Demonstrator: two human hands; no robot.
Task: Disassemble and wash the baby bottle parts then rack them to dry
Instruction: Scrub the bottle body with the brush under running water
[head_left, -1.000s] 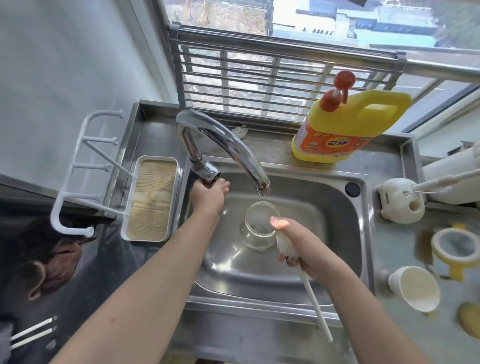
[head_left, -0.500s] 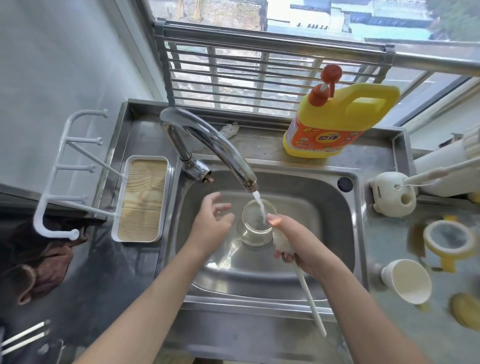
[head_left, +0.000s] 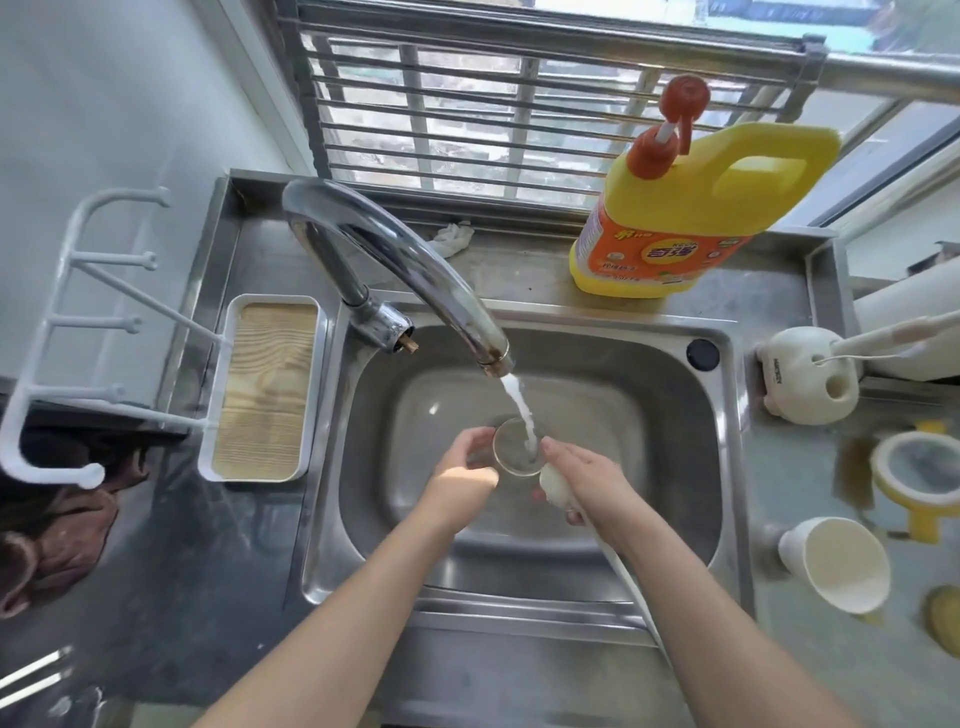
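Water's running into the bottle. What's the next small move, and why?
Probably slip the brush sponge-first into the bottle and scrub. The stream from the tap lands inside the bottle, the left hand grips its side, and the right hand holds the brush with its sponge beside the rim, not yet inside.

Yellow detergent jug (head_left: 701, 208), orange label

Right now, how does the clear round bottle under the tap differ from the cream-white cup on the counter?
The clear round bottle is transparent; the cream-white cup is opaque. The bottle is in the steel sink under the running tap, gripped by the left hand while the right hand holds a white brush; the cup sits untouched on the counter. Both show open mouths.
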